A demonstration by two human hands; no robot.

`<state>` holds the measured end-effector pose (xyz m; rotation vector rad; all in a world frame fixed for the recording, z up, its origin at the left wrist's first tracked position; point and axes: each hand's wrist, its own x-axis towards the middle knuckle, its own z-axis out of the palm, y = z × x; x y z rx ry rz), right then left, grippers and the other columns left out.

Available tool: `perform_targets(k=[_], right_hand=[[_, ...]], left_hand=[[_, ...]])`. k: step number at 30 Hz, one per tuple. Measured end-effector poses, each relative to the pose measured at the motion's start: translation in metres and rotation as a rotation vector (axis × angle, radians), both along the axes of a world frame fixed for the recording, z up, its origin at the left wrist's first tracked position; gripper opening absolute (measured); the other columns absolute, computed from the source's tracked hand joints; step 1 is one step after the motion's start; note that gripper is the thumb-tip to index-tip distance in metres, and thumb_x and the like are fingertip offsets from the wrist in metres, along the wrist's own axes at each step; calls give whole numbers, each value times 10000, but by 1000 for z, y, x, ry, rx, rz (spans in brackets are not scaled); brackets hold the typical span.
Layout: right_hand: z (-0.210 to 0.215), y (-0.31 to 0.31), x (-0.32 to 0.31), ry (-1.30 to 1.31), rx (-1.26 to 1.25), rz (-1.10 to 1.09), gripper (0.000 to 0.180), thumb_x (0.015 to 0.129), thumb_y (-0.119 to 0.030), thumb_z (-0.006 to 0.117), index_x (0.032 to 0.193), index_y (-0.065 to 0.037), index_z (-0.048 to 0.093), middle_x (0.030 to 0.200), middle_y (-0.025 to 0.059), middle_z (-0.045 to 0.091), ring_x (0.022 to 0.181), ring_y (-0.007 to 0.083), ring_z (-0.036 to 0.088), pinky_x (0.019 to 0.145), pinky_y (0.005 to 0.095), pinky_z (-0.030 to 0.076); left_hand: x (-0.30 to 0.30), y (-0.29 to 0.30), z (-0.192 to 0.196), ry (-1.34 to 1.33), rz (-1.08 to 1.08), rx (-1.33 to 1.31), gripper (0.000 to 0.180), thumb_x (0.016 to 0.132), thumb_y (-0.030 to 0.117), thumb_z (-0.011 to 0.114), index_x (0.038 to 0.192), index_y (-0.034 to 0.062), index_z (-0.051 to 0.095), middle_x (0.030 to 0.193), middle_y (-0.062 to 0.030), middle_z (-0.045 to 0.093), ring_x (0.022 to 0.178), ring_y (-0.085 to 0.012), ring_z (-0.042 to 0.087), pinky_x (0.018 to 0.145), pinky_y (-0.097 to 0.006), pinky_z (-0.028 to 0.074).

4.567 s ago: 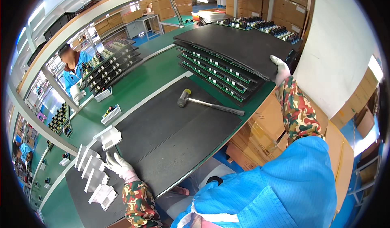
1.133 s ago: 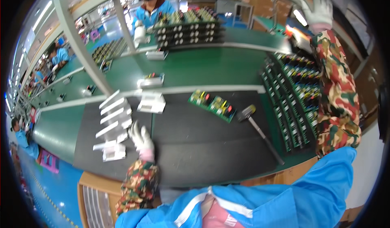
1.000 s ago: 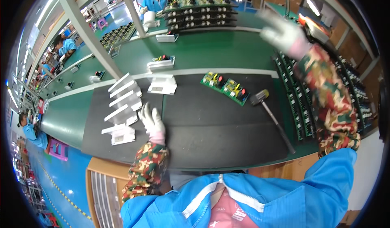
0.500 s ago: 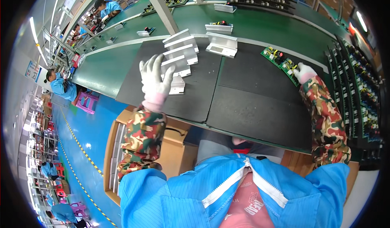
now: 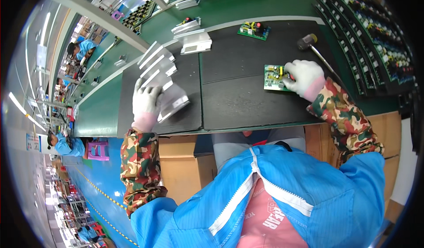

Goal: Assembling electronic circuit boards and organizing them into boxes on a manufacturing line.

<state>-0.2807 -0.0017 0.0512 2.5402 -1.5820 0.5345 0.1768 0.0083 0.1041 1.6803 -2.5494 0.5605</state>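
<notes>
My left hand, in a white glove, grips a silver metal heat sink at the near end of a row of several like it on the black mat. In its white glove, my right hand holds a green circuit board flat on the mat by its right edge. A hammer lies just beyond my right hand. A second green circuit board rests farther back on the mat.
Racks of green circuit boards line the right side. A metal block sits behind the heat sinks. Cardboard boxes stand under the green bench. Other workers in blue sit along benches at the left.
My right hand has come down from the rack to the mat and now holds a green circuit board. My left hand has closed on the nearest heat sink. My view has tilted downward.
</notes>
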Motion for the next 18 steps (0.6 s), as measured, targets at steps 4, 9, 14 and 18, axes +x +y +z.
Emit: perform_targets(k=[4,9,14,18], right_hand=[[-11,19,-2,-39,17,-13,214,731,-270,715,850,-102,658,726,68,580,721,269,608,668,404,471],[-26,25,-7,-65,53,-46,211,739,-282,708,852,-108,671,725,65,586,728,266,613,677,404,476],[-30,30,-16,-115,108,-81,218,800,-334,659,871,-128,671,797,59,642,778,261,652,726,419,514],[-30,33,-9,-183,51,-12,196,749,-295,706,796,-111,660,718,53,584,709,250,615,654,394,488]], left_hand=[[-79,-13,2,140,-322,133,256,821,157,623,1061,80,668,922,-94,669,975,-312,604,1107,-476,330],[-164,-46,-30,193,-570,513,387,885,310,605,1167,46,635,981,-154,656,1067,-383,568,1133,-489,294],[-179,-33,-60,110,-381,327,747,936,591,437,1353,-29,448,1358,-259,491,1287,-436,429,1119,-492,308],[-184,-16,-84,170,-325,325,759,952,593,375,1317,-65,475,1318,-274,519,1281,-406,447,1137,-484,265]])
